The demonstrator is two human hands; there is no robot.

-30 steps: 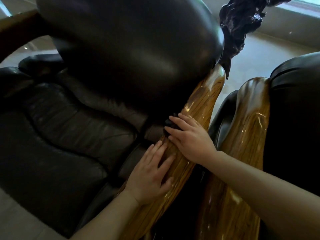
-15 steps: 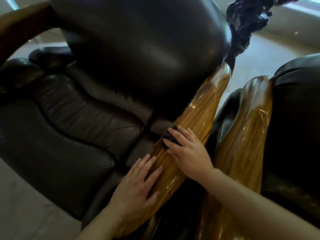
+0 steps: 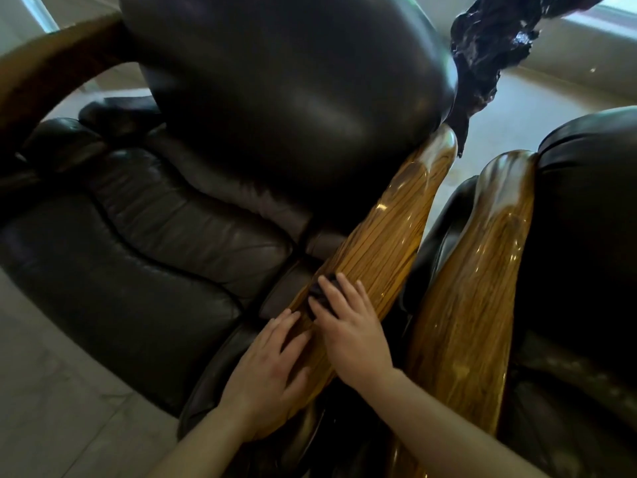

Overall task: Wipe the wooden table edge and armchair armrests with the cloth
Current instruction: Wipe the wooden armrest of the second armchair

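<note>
The right hand point(image 3: 348, 326) lies palm-down on the glossy wooden armrest point(image 3: 386, 236) of the dark leather armchair point(image 3: 155, 243), fingers flat and pressed on a small dark cloth point(image 3: 319, 294). Only a bit of the cloth peeks out past the fingertips, at the inner edge of the armrest beside the seat cushion, so its shape is hard to make out. The left hand point(image 3: 267, 370) rests just beside, nearer the armrest's front end, its grip spread with fingers fanned flat on the wood and holding nothing. The two hands almost touch. A second wooden armrest point(image 3: 482, 288) of a neighbouring chair runs alongside, to the right, apart from both hands.
</note>
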